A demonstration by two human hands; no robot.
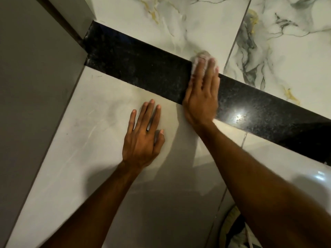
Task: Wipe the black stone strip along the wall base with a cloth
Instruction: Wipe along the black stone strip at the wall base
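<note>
A black speckled stone strip [136, 65] runs diagonally from upper left to lower right between pale tiles. My right hand [202, 93] lies flat across the strip, pressing a whitish cloth [201, 57] whose edge shows beyond the fingertips at the strip's far edge. The hand and cloth look slightly blurred. My left hand [143, 136] rests palm down with fingers spread on the plain grey-white tile [89, 140], just short of the strip and holding nothing.
Marble-veined tiles [268, 42] lie beyond the strip. A grey wall or door panel [35, 86] stands along the left. A shoe [238, 230] shows at the bottom right. A light glare sits on the strip to the right of my right hand.
</note>
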